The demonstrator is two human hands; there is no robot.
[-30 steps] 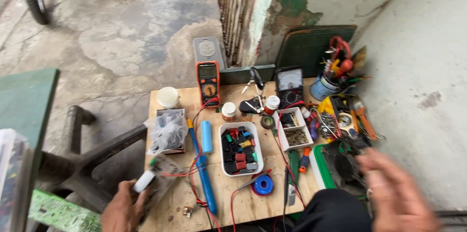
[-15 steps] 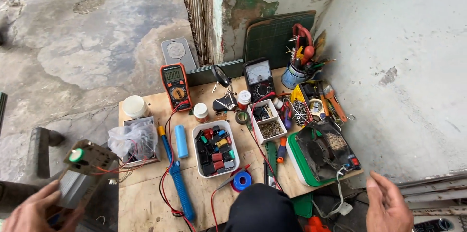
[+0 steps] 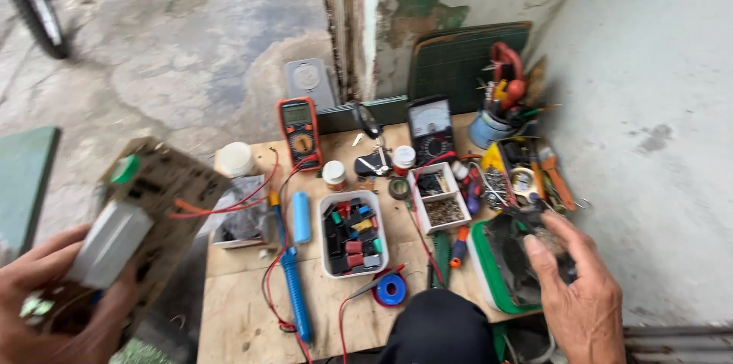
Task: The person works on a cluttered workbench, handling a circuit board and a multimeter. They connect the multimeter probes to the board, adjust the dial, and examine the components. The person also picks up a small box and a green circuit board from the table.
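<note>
My left hand (image 3: 53, 307) holds a brown circuit board (image 3: 145, 215) with a grey block and a green part, raised at the lower left beside the wooden table (image 3: 244, 310). Red wires run from the board toward the table. At the lower right, my right hand (image 3: 584, 295) reaches with spread fingers over a green-rimmed tray (image 3: 485, 276) of dark parts, touching its contents. A blue soldering iron (image 3: 294, 295) lies on the table between the hands.
A white tray of coloured components (image 3: 353, 232), an orange multimeter (image 3: 300, 131), an analogue meter (image 3: 429, 129), a blue solder spool (image 3: 391, 289), a tool cup (image 3: 489, 127) and small jars crowd the table. A wall stands behind and to the right. A bicycle wheel (image 3: 34, 1) is far left.
My left hand has lifted the circuit board higher and closer to the camera. My right hand has moved up and left onto the green-rimmed tray. The view has shifted.
</note>
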